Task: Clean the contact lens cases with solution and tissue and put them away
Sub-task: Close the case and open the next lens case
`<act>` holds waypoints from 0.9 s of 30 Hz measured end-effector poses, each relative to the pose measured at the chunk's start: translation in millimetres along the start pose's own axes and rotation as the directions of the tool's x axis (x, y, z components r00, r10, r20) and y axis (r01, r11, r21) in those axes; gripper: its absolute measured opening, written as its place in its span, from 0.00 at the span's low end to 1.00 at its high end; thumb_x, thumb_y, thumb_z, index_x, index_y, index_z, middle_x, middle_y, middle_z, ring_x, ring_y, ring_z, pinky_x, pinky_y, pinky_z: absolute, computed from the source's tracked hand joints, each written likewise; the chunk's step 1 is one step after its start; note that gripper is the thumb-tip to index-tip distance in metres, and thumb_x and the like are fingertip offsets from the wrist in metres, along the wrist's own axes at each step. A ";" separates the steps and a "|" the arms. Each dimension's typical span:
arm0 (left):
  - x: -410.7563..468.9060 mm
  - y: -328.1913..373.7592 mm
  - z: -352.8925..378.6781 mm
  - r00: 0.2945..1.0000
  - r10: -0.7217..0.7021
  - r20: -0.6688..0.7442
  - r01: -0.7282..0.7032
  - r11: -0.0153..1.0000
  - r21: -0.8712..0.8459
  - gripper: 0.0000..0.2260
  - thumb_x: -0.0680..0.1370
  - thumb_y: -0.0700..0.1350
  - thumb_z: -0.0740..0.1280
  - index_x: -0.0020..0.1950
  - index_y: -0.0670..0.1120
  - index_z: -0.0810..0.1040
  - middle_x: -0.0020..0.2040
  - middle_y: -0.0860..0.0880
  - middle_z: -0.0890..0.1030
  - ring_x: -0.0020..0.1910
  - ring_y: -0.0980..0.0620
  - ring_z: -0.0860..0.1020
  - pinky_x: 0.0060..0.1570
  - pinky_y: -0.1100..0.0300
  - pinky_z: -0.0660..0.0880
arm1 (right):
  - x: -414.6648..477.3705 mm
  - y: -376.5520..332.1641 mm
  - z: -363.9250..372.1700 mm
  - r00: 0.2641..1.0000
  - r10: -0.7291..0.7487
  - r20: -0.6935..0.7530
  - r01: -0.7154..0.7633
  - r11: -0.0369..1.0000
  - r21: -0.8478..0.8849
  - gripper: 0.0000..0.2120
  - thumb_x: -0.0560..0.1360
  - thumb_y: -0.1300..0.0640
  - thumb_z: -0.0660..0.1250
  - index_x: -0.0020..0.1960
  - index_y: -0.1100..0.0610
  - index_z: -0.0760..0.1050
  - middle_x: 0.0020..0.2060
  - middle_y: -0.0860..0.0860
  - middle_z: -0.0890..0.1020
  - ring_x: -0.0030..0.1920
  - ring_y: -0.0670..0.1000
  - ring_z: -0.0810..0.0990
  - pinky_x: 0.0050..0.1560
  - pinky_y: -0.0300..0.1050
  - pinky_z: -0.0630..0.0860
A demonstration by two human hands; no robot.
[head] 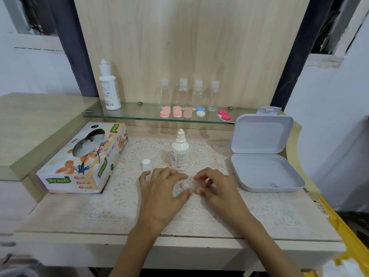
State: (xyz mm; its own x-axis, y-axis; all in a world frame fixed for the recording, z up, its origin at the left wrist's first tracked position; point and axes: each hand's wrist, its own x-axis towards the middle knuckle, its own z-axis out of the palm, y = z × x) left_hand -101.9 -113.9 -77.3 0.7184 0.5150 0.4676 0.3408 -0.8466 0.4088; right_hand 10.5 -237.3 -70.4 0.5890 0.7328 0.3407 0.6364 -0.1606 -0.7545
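Observation:
Over the lace mat, my left hand and my right hand meet around a small pale, translucent lens case, each pinching it with thumb and fingertips. It is blurred, so I cannot make out its parts. Just behind my hands stands the small white solution bottle with its cap off; the white cap sits to its left. A tissue box lies at the left. Several lens cases rest on the glass shelf: pink ones, a blue and white one, a red one.
An open grey storage box sits at the right, lid raised. A tall white bottle and several clear small bottles stand on the glass shelf. A yellow object runs along the table's right edge.

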 end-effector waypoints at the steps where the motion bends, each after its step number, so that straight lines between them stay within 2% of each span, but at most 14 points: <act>1: 0.3 -0.4 0.5 1.000 0.005 -0.002 -0.005 1.000 0.004 0.22 0.68 0.68 0.53 0.53 0.62 0.78 0.49 0.65 0.71 0.58 0.62 0.67 0.65 0.56 0.48 | 0.2 0.5 0.2 1.000 -0.003 -0.002 0.003 1.000 -0.011 0.12 0.70 0.62 0.73 0.48 0.49 0.77 0.43 0.46 0.80 0.43 0.45 0.75 0.44 0.33 0.72; 7: 0.6 -1.0 2.2 1.000 0.006 -0.005 -0.006 1.000 0.014 0.23 0.68 0.68 0.52 0.52 0.62 0.79 0.48 0.65 0.71 0.58 0.63 0.67 0.66 0.54 0.49 | 1.4 0.5 0.4 0.999 -0.032 -0.035 0.028 0.993 -0.116 0.13 0.69 0.54 0.75 0.52 0.49 0.77 0.46 0.42 0.78 0.47 0.40 0.73 0.45 0.29 0.68; 11: 1.0 -1.0 1.7 1.000 -0.001 -0.003 0.001 1.000 0.025 0.22 0.68 0.68 0.53 0.52 0.63 0.79 0.48 0.65 0.71 0.58 0.62 0.67 0.66 0.54 0.48 | 5.1 2.1 -0.9 0.996 -0.040 -0.079 0.029 0.990 -0.138 0.15 0.66 0.53 0.77 0.50 0.54 0.79 0.43 0.45 0.78 0.45 0.44 0.74 0.45 0.35 0.70; 14: 1.0 -0.1 1.0 1.000 -0.006 -0.003 0.006 0.999 0.039 0.20 0.69 0.67 0.55 0.52 0.63 0.79 0.48 0.65 0.71 0.59 0.61 0.67 0.66 0.52 0.48 | 5.5 3.2 -1.0 0.997 -0.051 -0.062 0.042 0.989 -0.143 0.12 0.66 0.54 0.77 0.47 0.55 0.79 0.41 0.46 0.78 0.43 0.44 0.74 0.44 0.34 0.68; 16: 1.0 0.2 0.9 1.000 0.001 -0.007 0.000 0.999 0.041 0.22 0.68 0.68 0.52 0.52 0.63 0.79 0.48 0.65 0.72 0.59 0.61 0.67 0.67 0.52 0.47 | 6.3 4.9 -0.6 0.996 -0.076 -0.048 0.067 0.985 -0.160 0.11 0.67 0.55 0.77 0.46 0.55 0.79 0.41 0.47 0.78 0.42 0.45 0.74 0.44 0.35 0.69; 21: 0.9 -1.4 1.4 1.000 -0.002 -0.008 0.002 0.999 0.032 0.20 0.69 0.67 0.55 0.52 0.62 0.80 0.49 0.64 0.74 0.59 0.60 0.68 0.66 0.52 0.48 | 6.1 4.4 -1.0 0.995 -0.097 -0.030 0.091 0.983 -0.159 0.10 0.68 0.59 0.75 0.47 0.57 0.80 0.41 0.46 0.77 0.41 0.42 0.73 0.44 0.32 0.67; 25: 0.8 -1.0 1.9 1.000 0.001 0.003 -0.001 0.999 0.045 0.24 0.67 0.69 0.50 0.53 0.63 0.78 0.51 0.65 0.74 0.60 0.62 0.65 0.67 0.53 0.46 | 6.5 3.9 -1.2 0.997 -0.078 -0.001 0.077 0.986 -0.145 0.10 0.68 0.62 0.74 0.49 0.57 0.81 0.41 0.44 0.77 0.41 0.40 0.72 0.44 0.31 0.67; 27: 0.9 -1.1 2.3 1.000 0.002 -0.003 -0.001 0.999 0.045 0.23 0.68 0.68 0.51 0.53 0.63 0.78 0.51 0.65 0.74 0.60 0.62 0.66 0.67 0.54 0.45 | 7.0 4.1 -1.0 0.998 -0.066 0.004 0.066 0.988 -0.138 0.11 0.68 0.63 0.74 0.50 0.56 0.81 0.42 0.46 0.78 0.42 0.42 0.73 0.44 0.33 0.67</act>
State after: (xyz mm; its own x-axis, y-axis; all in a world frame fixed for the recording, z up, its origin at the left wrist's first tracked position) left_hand -100.3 -112.8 -79.1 0.7170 0.5141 0.4707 0.3670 -0.8526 0.3721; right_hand 17.7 -233.5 -70.6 0.5440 0.7443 0.3875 0.7363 -0.2019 -0.6459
